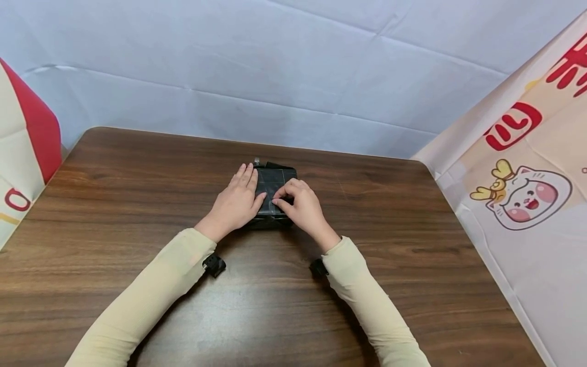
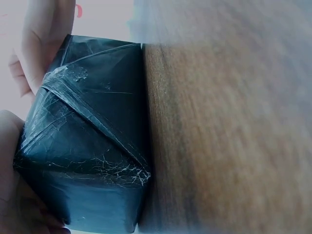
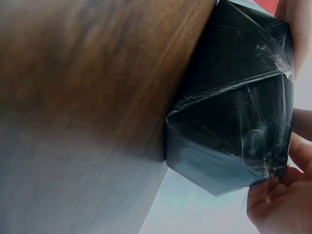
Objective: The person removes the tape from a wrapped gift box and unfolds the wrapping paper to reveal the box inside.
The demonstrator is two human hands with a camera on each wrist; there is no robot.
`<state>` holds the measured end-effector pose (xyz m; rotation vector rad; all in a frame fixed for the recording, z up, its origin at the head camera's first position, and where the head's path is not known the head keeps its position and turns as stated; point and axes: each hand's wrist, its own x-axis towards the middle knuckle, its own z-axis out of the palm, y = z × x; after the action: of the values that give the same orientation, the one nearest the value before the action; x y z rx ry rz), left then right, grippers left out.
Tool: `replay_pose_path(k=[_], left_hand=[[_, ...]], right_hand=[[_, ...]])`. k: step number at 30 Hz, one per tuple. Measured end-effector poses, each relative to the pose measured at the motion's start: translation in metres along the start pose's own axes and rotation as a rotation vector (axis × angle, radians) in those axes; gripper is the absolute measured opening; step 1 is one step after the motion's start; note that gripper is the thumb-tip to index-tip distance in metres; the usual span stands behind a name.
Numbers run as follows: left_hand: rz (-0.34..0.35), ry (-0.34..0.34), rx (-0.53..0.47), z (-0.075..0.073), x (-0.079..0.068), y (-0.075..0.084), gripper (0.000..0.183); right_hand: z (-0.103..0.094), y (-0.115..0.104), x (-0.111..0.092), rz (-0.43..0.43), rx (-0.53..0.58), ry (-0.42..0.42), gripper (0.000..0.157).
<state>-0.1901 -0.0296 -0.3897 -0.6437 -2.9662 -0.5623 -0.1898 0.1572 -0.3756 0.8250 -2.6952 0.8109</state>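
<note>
A box-shaped package (image 1: 275, 178) wrapped in black plastic sits on the table, with folded end flaps and strips of shiny clear tape (image 2: 83, 105). My left hand (image 1: 236, 204) rests flat on its top left side, fingers straight and pointing away from me. From the right, my right hand (image 1: 302, 206) has its fingers curled, thumb and index finger pinching at the clear tape on the top face. In the right wrist view, the package (image 3: 219, 126) shows its creased end and side, with fingers (image 3: 273, 195) right at its edge. The pinched piece is mostly hidden by the fingertips.
The brown wood-grain table (image 1: 137, 204) extends on all sides of the package. A pale cloth (image 1: 229, 66) hangs behind it, and a printed banner (image 1: 527, 193) stands along the right edge. Black wrist cameras (image 1: 214, 265) sit below both sleeves.
</note>
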Motion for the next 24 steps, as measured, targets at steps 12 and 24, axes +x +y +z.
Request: replay_pose_path(k=[12, 24], left_hand=[[0.002, 0.009, 0.022, 0.0001, -0.0003, 0.0004, 0.063], [0.005, 0.014, 0.025, 0.0008, 0.0000, 0.0002, 0.063]], right_hand=[[0.0003, -0.0037, 0.0031, -0.123, -0.263, -0.117, 0.013], [-0.0030, 0.0051, -0.0008, -0.087, 0.060, -0.074, 0.008]])
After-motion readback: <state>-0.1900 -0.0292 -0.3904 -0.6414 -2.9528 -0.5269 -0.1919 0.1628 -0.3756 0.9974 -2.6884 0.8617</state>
